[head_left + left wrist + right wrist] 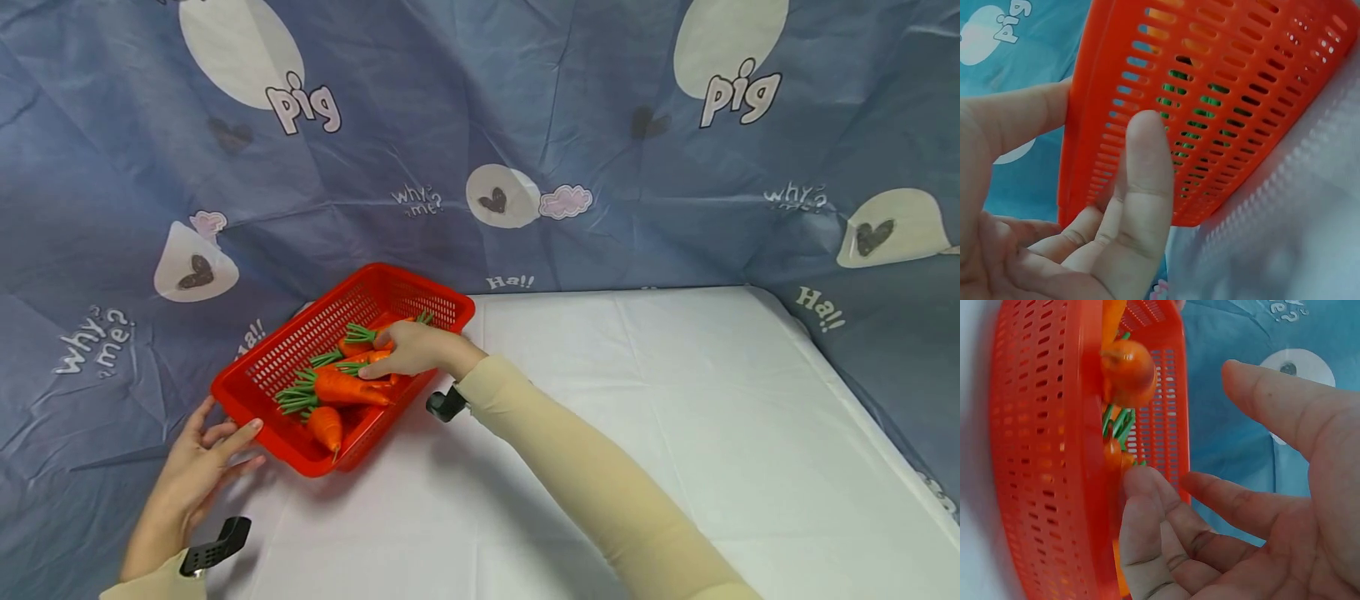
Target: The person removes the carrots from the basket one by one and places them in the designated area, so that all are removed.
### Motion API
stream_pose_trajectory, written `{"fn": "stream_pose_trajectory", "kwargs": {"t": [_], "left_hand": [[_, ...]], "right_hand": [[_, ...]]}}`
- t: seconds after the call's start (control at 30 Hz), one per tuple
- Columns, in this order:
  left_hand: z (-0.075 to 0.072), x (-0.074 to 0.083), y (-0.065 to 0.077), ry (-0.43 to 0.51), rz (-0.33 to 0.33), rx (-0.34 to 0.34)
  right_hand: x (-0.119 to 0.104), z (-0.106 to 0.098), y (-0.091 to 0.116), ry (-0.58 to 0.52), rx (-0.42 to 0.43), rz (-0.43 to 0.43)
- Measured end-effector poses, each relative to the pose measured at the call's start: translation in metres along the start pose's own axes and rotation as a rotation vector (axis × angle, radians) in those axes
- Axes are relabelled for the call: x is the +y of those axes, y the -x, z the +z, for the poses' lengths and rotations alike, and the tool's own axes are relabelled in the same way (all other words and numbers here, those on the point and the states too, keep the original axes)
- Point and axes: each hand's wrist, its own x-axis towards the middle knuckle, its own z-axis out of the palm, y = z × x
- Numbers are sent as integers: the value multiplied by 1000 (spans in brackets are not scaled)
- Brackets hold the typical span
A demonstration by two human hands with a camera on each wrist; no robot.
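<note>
A red plastic basket (262,408) with slotted walls stands at the left of the white table, holding several orange carrots (345,387) with green stems. My left hand (202,462) is at its near left corner. Fingertips touch the rim, while another finger (1147,181) stands in front of the slotted wall in the left wrist view. Reaching over the basket's right side, my right hand (412,346) is above the carrots with thumb and fingers apart. The right wrist view shows nothing in its palm; fingertips (1138,481) are close to a carrot, and contact is unclear.
White cloth covers the table (600,417). Behind the basket hangs a blue printed curtain (420,158), which also runs down the left side. Black wrist-worn devices (217,546) sit on both wrists.
</note>
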Motion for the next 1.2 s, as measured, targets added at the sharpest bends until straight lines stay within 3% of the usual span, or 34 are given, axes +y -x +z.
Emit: {"fn": "stream_pose_trajectory", "kwargs": {"t": [0.1, 0.23, 0.63, 0.87, 1.2], "left_hand": [[2, 0, 1, 73, 1, -7], [4, 0, 1, 103, 5, -5], [6, 3, 0, 96, -1, 1], [5, 4, 1, 94, 8, 1], [6, 5, 1, 68, 11, 2]], "right_hand": [[-5, 3, -1, -3, -12, 13], [-8, 6, -4, 16, -23, 15], [-12, 13, -8, 7, -44, 36], [-15, 14, -11, 49, -45, -4], [-21, 16, -19, 89, -60, 40]]}}
